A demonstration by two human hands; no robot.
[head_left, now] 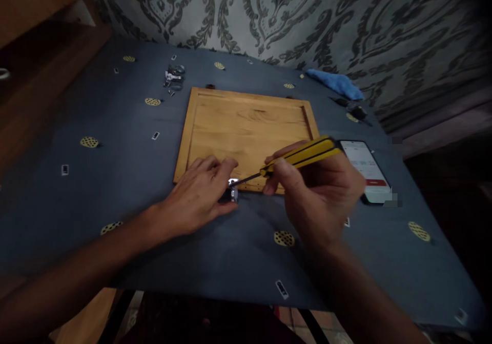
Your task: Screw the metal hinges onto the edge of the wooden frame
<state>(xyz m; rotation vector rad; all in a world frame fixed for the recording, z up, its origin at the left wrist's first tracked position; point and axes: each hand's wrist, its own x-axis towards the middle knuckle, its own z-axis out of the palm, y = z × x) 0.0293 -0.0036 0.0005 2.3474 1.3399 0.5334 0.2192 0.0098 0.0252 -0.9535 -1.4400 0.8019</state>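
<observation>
A wooden panel [246, 128] with a raised frame, like a small cabinet door, lies flat on the table. At its near edge sits a shiny metal hinge [234, 194], partly hidden by my fingers. My left hand [196, 193] rests over the panel's near left edge, thumb and fingers gripping the hinge and holding it there. A yellow and black screwdriver [303, 155] is closed in my right hand [317, 190]. Its shaft slants down to the left, and the tip meets the hinge's plate. Whether a screw sits under the tip is too small to tell.
More metal hinges [175, 76] and small screws [171, 93] lie at the back left. On the right are a phone [367, 172] with a lit screen, a blue cloth [335, 82] and a dark tool [353, 109]. A patterned wall [238, 16] stands behind the blue-covered table [146, 267].
</observation>
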